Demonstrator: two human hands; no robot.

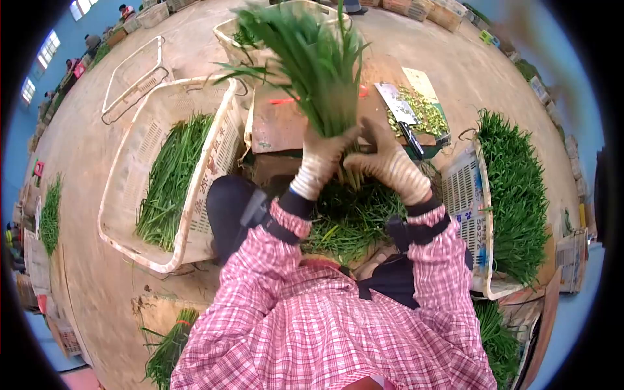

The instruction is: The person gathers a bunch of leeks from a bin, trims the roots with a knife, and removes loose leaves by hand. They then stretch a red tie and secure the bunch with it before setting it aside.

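My gloved left hand (pixel 323 148) is closed around the lower stems of a bunch of garlic chives (pixel 318 71), held upright over my lap. The leaf tops fan out and blur with motion. Beside the stem ends, my gloved right hand (pixel 390 159) is cupped with thumb and fingers apart, its thumb at the stems. Just beyond both hands lies a wooden board (pixel 276 127). On its right side rest a cleaver (pixel 398 104) with a black handle and many chopped pale stem bits (pixel 426 114). Loose green trimmings (pixel 351 237) lie below my hands, between my legs.
A white plastic crate (pixel 110 214) with chives stands at my left, another full crate (pixel 485 221) at my right. Beyond the board is a third crate (pixel 224 36). A tied bunch (pixel 170 354) lies at lower left. Other people sit along the far left wall.
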